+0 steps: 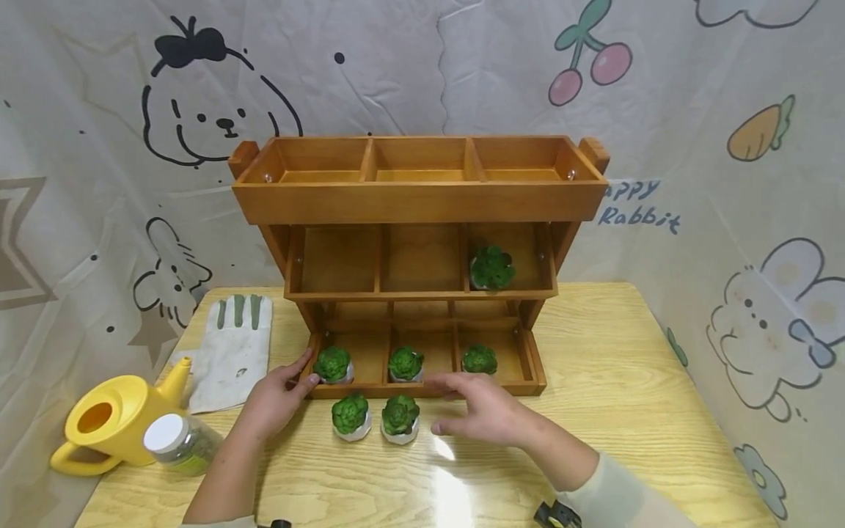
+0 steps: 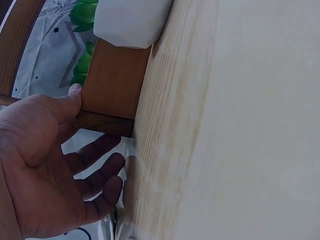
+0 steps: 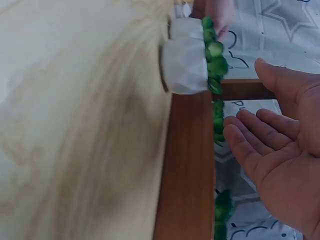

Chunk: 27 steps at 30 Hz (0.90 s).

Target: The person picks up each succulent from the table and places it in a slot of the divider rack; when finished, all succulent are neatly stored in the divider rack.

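A three-tier wooden rack (image 1: 422,204) with divided trays stands on the table. At the front left corner of its bottom tray, my left hand (image 1: 273,400) pinches the edge between thumb and fingers. My right hand (image 1: 485,407) is held, fingers extended and holding nothing, by the tray's front edge. The bottom tray holds a left potted succulent (image 1: 332,363), a middle one (image 1: 405,363) and a right one (image 1: 479,359). Two more white-potted plants, a left succulent (image 1: 351,416) and a right succulent (image 1: 400,419), stand before the rack. Another succulent (image 1: 491,268) occupies the middle tier's right compartment.
On the left are a yellow watering can (image 1: 125,414), a white-lidded jar (image 1: 181,444) and a white glove (image 1: 231,352) with green-grey fingers. The light wood table (image 1: 594,367) extends to the right. A printed cloth (image 1: 396,66) hangs behind the rack.
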Available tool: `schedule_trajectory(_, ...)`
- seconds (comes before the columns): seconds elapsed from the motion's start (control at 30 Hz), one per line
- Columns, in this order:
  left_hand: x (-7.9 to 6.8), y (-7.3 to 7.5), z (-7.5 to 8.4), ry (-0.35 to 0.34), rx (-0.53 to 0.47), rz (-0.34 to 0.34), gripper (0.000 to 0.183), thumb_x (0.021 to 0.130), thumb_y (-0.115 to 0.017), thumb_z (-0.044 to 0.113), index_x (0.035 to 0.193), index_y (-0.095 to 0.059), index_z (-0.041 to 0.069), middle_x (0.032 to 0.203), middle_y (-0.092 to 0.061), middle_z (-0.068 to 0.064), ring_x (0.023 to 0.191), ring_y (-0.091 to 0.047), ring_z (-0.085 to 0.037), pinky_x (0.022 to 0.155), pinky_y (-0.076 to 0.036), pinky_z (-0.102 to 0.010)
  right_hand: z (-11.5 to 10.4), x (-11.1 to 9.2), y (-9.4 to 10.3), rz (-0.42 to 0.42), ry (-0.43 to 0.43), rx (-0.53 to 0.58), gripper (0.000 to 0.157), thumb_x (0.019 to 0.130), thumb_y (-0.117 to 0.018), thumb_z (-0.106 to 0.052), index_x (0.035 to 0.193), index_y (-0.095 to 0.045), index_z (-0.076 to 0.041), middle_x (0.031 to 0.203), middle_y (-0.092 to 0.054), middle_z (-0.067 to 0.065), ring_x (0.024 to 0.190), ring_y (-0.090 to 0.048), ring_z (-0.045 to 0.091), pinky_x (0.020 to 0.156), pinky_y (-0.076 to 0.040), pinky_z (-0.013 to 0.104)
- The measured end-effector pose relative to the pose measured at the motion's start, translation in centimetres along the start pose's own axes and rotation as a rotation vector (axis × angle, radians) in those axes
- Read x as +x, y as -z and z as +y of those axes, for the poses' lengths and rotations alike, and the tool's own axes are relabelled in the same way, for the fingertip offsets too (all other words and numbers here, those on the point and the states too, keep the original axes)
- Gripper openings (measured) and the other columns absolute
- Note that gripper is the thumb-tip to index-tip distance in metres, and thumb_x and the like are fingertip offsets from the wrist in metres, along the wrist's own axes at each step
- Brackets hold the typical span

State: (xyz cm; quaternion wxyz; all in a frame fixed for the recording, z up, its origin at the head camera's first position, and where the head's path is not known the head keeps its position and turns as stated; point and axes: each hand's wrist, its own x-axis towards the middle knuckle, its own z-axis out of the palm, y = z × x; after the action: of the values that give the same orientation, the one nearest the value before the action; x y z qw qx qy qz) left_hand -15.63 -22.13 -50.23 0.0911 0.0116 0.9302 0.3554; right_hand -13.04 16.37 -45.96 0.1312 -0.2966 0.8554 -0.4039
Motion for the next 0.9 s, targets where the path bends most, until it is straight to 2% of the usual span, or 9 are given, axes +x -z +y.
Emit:
schedule_trajectory(0.23,0.0,0.0,-0.1,0.005,-0.001,0.000,0.065,0.106,-0.054,0.052,0.163,-0.037,0.023,0.147,-0.052,-0.027,0.124,-0.058,-0.043,0.099,-0.048,-0.060,0.7,0.3,-1.4,-0.056,-0.010,-0.022,0.072,0.089,-0.085,-0.030,0.150,-0.055,-0.007,0.142,-0.063,0.008,0.123,-0.064,0.026,0.104,-0.052,0.038)
schedule_trajectory(0.43,0.0,0.0,-0.1,0.008,-0.010,-0.003,0.066,0.106,-0.054,0.053,0.163,-0.037,0.023,0.149,-0.052,-0.026,0.124,-0.059,-0.043,0.099,-0.048,-0.060,1.1,0.8,-2.3,-0.101,-0.014,-0.112,0.076,0.087,-0.085,-0.035,0.151,-0.054,-0.008,0.146,-0.060,0.005,0.129,-0.060,0.021,0.111,-0.046,0.040)
schedule_trajectory(0.67,0.0,0.0,-0.1,0.010,-0.011,-0.001,0.065,0.106,-0.055,0.051,0.163,-0.037,0.023,0.148,-0.051,-0.027,0.123,-0.059,-0.043,0.098,-0.049,-0.060,1.5,1.8,-3.5,-0.101,-0.045,-0.190,0.083,0.083,-0.088,-0.037,0.152,-0.053,-0.008,0.149,-0.057,0.004,0.139,-0.052,0.021,0.116,-0.040,0.038)
schedule_trajectory(0.9,0.0,0.0,-0.2,0.009,-0.013,-0.001,0.066,0.106,-0.054,0.052,0.163,-0.037,0.022,0.148,-0.051,-0.027,0.124,-0.058,-0.044,0.099,-0.048,-0.060,1.3,2.6,-4.0,-0.103,-0.038,-0.226,0.090,0.080,-0.090,-0.041,0.153,-0.051,-0.008,0.150,-0.057,0.006,0.140,-0.051,0.024,0.116,-0.039,0.040)
